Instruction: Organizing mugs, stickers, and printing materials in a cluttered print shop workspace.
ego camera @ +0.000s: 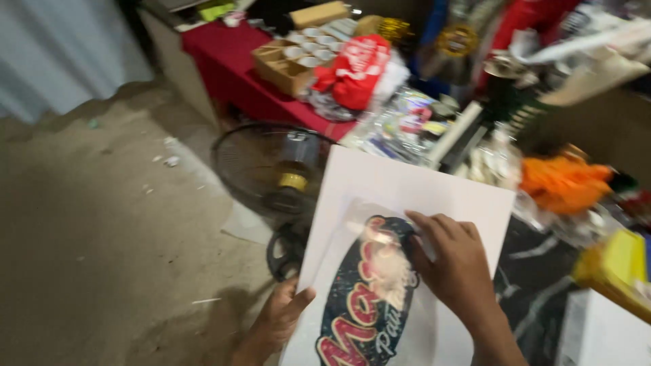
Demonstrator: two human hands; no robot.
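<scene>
From the head camera, the left hand [278,318] grips the lower left edge of a white sheet [434,196], thumb curled over the front and the fingers hidden behind it, so the sheet is held up tilted above the floor [102,224]. The right hand [456,268] lies flat on the sheet's face, fingers close together and slightly bent, the fingertips [417,224] pressing at the upper edge of a glossy clear film [366,271] that covers a dark oval printed design [369,298] with red lettering. Whether the fingertips pinch the film's edge or only press on it I cannot tell; motion blur hides that. The work in hand appears to be smoothing or handling this film over the print. To do it well, I judge that the left hand should keep the sheet taut and steady while the right moves slowly along the film's edge, pressure even, so nothing creases or lifts unevenly. Just behind the sheet stands a round fan [274,169] on the floor, and beyond it a red-covered table [224,47] bearing a cardboard tray of white cups [298,54] and a red bag [356,68]. To the right, well apart from the hands, sit an orange bundle [563,183] and a yellow box [620,261].
</scene>
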